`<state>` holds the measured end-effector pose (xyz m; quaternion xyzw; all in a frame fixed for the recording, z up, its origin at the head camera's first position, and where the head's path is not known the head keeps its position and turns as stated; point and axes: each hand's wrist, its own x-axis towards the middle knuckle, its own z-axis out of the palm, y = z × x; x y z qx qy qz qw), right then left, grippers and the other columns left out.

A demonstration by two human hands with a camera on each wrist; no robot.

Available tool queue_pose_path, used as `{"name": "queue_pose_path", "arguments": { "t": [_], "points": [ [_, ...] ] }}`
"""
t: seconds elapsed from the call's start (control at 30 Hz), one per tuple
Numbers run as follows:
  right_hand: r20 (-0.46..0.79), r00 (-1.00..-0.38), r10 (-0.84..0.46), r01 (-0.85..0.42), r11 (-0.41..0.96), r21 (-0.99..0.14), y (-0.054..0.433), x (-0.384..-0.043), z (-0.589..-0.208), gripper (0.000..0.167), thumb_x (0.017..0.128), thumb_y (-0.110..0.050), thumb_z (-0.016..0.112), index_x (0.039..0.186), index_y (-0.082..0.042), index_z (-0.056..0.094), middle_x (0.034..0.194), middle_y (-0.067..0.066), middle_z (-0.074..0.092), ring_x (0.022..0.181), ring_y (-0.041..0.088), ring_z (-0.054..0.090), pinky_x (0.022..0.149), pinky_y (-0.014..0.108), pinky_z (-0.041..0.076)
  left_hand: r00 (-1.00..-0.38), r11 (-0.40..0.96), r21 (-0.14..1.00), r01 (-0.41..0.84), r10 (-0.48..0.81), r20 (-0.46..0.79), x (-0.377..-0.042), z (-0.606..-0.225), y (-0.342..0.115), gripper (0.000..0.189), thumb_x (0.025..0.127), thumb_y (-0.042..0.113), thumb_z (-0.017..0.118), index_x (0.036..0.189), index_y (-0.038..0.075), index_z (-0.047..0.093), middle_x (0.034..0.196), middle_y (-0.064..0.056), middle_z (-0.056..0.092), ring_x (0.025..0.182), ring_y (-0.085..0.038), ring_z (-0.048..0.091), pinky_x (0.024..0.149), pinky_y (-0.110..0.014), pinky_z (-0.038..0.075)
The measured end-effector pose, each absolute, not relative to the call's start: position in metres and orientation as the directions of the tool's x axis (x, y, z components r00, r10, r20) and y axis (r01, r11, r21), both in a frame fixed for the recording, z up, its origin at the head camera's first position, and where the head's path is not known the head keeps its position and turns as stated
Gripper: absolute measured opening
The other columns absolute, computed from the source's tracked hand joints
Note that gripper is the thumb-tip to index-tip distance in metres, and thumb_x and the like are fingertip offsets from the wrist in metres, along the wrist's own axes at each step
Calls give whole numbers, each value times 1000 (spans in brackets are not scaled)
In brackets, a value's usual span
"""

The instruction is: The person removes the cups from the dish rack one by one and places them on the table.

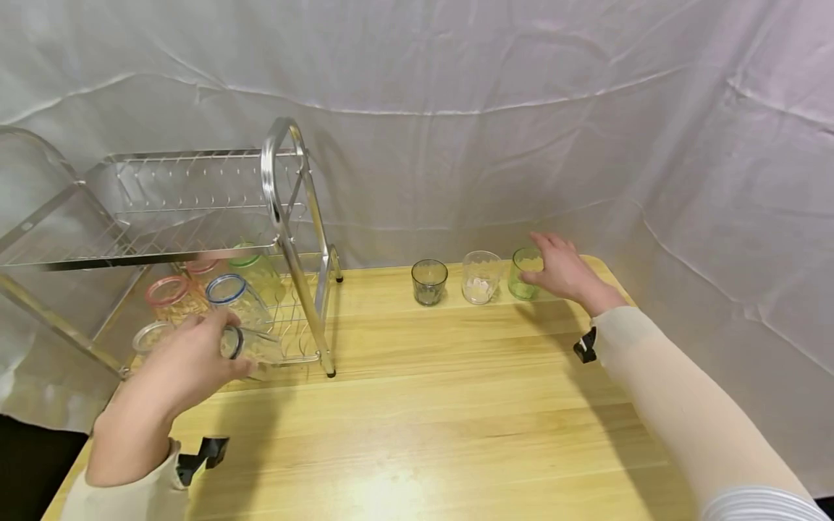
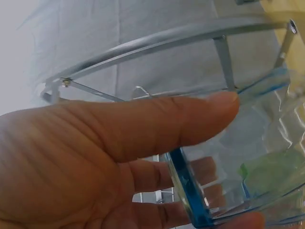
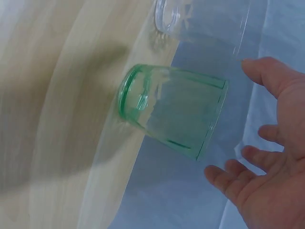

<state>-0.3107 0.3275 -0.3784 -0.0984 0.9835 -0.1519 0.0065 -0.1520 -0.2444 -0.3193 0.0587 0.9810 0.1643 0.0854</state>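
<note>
**R hand (image 1: 563,271) hovering by green see-through glass tumbler (image 3: 174,112)**

Green tumbler's standing mouth-up nr back edge of pale-wood table (image 1: 423,420), long axis vert., just L of & slightly below R hand. R hand's hanging spread, holding nothing; R wrist view's showing a small gap, mouth facing the palm side. Colourless glass tumbler (image 1: 481,275) is standing next to it, farther L. L hand (image 1: 195,347) is gripping a tilted clear glass tumbler w/ thick blue base (image 2: 252,138) at the shiny metal wire rack (image 1: 268,174), well apart; R's clearly nearer.
</note>
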Motion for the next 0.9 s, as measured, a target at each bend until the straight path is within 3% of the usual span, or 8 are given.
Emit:
{"name": "queue_pose_path", "arguments": {
  "t": [0.17,0.27,0.53,0.9],
  "points": [
    [94,-979,-183,-204,924,-325,323,-301,-379,94,97,-40,75,166,-2,23,168,31,24,156,53,20,127,70,9,-963,911,399,107,195,-187,-147,-319,-239,72,89,42,84,141,3,52,116,-25,66,101,-39,66,74,-53,54],
    [132,-976,-172,-208,912,-354,316,-293,-378,90,98,-39,75,165,-3,27,168,30,26,155,53,23,126,70,16,-956,889,438,134,232,-178,-145,-319,-233,73,88,46,85,140,6,56,115,-17,71,100,-32,68,75,-49,55],
    [242,-951,-190,-282,852,-441,292,-271,-379,73,100,-31,73,160,-3,40,164,27,36,152,50,32,123,68,28,-942,807,565,171,302,-146,-135,-321,-213,70,85,58,83,139,22,58,124,-5,71,114,-30,66,79,-44,57],
    [383,-891,-244,-409,799,-442,262,-248,-387,60,100,-24,75,149,1,53,151,26,53,140,46,48,114,65,43,-949,690,716,105,285,-135,-135,-338,-186,69,88,46,85,143,19,55,140,-8,63,126,-33,62,84,-42,59]
  ]
}}
